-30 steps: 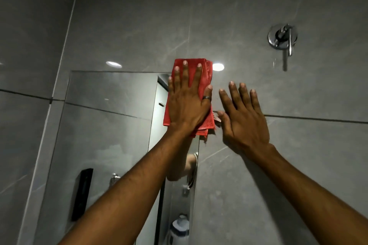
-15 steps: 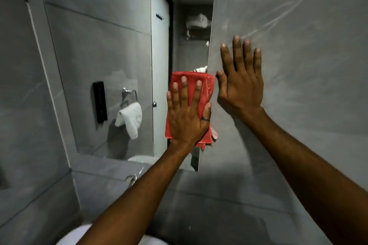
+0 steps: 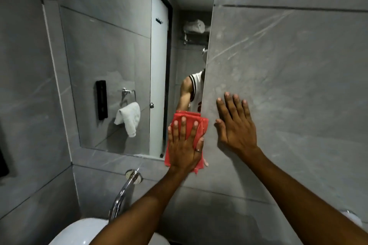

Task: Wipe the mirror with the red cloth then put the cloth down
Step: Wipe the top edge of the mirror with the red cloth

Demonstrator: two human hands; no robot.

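A folded red cloth [image 3: 200, 123] lies flat against the lower right corner of the wall mirror [image 3: 111, 49]. My left hand [image 3: 184, 145] presses on it with fingers spread, a ring on one finger. The cloth's lower edge hangs past the mirror's bottom edge onto the tile. My right hand [image 3: 236, 125] rests flat and empty on the grey tiled wall [image 3: 288, 69] just right of the mirror's edge.
A chrome wall spout [image 3: 127, 187] curves down over a white basin [image 3: 79, 232] below the mirror. The mirror reflects a white door, a towel on a ring, a black wall unit and a person in a white top. Another white object [image 3: 351, 218] sits at the lower right.
My left hand has slid the cloth down the mirror's right side from its top edge to its bottom corner. My right hand has moved down the wall alongside, and my view has tilted downward.
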